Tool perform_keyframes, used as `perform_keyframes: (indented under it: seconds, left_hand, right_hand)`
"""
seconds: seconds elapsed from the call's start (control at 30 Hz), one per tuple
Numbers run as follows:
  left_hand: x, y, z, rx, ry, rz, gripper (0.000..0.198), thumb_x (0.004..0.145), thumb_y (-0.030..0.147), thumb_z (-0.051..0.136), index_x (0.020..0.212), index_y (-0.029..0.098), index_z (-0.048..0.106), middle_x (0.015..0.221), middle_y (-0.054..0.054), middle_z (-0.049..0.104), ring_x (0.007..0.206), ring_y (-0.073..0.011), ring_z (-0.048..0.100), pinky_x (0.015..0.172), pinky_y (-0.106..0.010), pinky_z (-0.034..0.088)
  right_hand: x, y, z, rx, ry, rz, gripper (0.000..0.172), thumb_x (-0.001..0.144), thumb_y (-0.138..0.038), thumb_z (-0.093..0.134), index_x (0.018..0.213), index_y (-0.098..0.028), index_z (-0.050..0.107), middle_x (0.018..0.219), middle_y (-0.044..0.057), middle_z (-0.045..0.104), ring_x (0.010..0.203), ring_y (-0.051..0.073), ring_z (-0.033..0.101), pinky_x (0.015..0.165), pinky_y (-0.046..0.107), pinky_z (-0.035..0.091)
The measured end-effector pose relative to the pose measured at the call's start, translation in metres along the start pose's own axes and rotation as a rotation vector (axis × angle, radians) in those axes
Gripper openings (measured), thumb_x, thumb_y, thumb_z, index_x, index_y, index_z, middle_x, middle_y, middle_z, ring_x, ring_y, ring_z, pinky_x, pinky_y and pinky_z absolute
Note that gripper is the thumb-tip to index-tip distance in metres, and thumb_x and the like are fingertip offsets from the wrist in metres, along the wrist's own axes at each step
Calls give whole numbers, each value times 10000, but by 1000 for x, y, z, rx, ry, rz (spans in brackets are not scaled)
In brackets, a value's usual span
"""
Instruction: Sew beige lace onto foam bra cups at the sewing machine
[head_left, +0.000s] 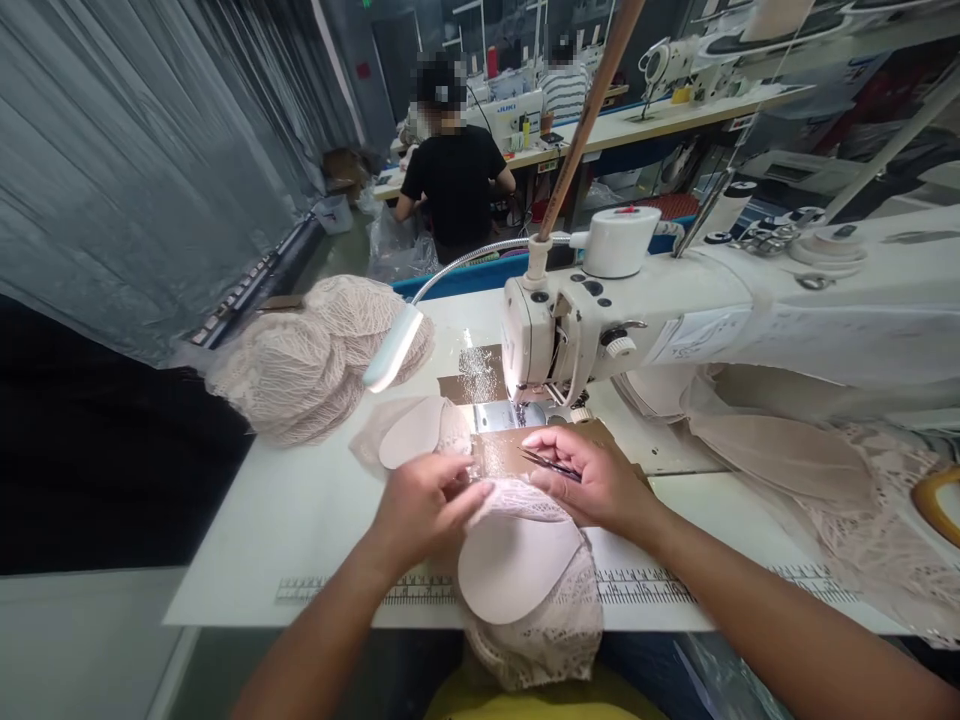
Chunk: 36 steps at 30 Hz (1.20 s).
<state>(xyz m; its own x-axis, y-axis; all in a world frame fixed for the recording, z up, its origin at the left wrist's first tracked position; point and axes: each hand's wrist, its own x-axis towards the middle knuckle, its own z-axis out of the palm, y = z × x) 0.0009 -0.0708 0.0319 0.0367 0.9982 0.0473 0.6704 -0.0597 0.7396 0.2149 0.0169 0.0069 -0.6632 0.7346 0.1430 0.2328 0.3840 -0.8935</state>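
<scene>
A pale lace bra cup [517,570] with a smooth pad hangs over the table's front edge, its lace top between my hands. My left hand [427,500] pinches the lace at its upper left edge. In my right hand [592,475] is a pair of dark, pointed tweezers [551,463], their tips towards the left. The right thumb rests by the lace's upper right edge. Just beyond both hands is the sewing machine [532,330], its needle area lit. A second padded lace piece [411,432] lies left of the needle plate.
Stacked lace cups [292,360] sit at the table's back left. A lamp [394,350] on a bendy neck hangs over the table [247,540]. More padded lace pieces [780,460] lie at right, under the machine arm. A person in black [457,180] sits further back.
</scene>
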Motion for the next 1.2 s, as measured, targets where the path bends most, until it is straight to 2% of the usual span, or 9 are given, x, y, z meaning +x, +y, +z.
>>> perform_keyframes:
  seconds: [0.13, 0.27, 0.43, 0.57, 0.63, 0.73, 0.87, 1.03, 1.2]
  left_hand:
    - [23, -18, -31, 218, 239, -3, 334, 826, 345, 567, 1095, 163, 646, 1186, -117, 604, 1105, -254, 531, 943, -332, 387]
    - [53, -47, -41, 146, 129, -247, 616, 678, 274, 667, 1259, 126, 530, 1379, -170, 453, 1291, -355, 372, 1040, -430, 299]
    - [49, -57, -37, -87, -124, -287, 318, 714, 372, 636, 927, 136, 656, 854, -73, 684, 774, -244, 647, 655, -310, 481]
    - [36, -53, -31, -479, -159, -267, 355, 741, 481, 636, 751, 129, 599, 690, -15, 607, 615, -143, 573, 538, -226, 399]
    - [34, -53, -29, -656, -160, -274, 367, 703, 474, 687, 697, 124, 577, 640, 2, 570, 576, -121, 534, 527, -218, 372]
    - [32, -56, -29, -743, -203, -281, 348, 690, 443, 708, 755, 115, 612, 682, -20, 601, 599, -137, 551, 555, -237, 404]
    - [28, -58, -36, -582, -224, -205, 340, 722, 348, 674, 978, 128, 637, 903, -80, 660, 791, -211, 616, 691, -299, 478]
    - [24, -50, -35, -129, -64, -19, 690, 697, 324, 704, 1342, 252, 471, 1288, -79, 553, 1153, -289, 512, 964, -369, 405]
    - [28, -38, -22, -176, -186, 103, 466, 699, 376, 712, 1127, 203, 642, 1132, -75, 644, 1015, -247, 579, 880, -322, 443]
  right_hand:
    - [-5, -8, 9, -243, -287, -294, 365, 781, -167, 593, 1141, -224, 579, 999, 57, 619, 801, 171, 573, 667, 263, 434]
    - [-6, -15, 15, -455, -538, -372, 229, 654, -26, 543, 786, -193, 626, 900, 34, 610, 689, 136, 533, 553, 223, 354]
    - [-4, -20, -8, -507, -468, -127, 186, 628, 4, 516, 584, -176, 531, 665, 12, 570, 601, 134, 502, 516, 227, 338]
    - [9, -21, -12, -255, -267, 52, 155, 818, -196, 519, 916, -194, 639, 946, 66, 650, 876, 211, 594, 723, 303, 458]
    - [20, -18, -2, -107, -168, 158, 332, 831, -331, 561, 1135, -198, 584, 1153, 94, 612, 1040, 237, 571, 834, 339, 457]
    - [36, -14, 18, -28, -99, 205, 316, 778, -356, 627, 1030, -167, 608, 1063, 83, 634, 950, 222, 590, 775, 314, 462]
    - [43, -12, 34, 23, -150, 126, 246, 817, -352, 569, 662, -170, 513, 653, -24, 515, 626, 129, 486, 568, 251, 376]
    - [36, -14, 39, 81, -227, 95, 299, 862, -372, 527, 639, -184, 465, 590, -44, 414, 543, 100, 380, 502, 241, 316]
    - [33, -15, 41, 112, -260, 79, 232, 874, -343, 524, 736, -166, 583, 665, -14, 544, 615, 127, 499, 564, 253, 403]
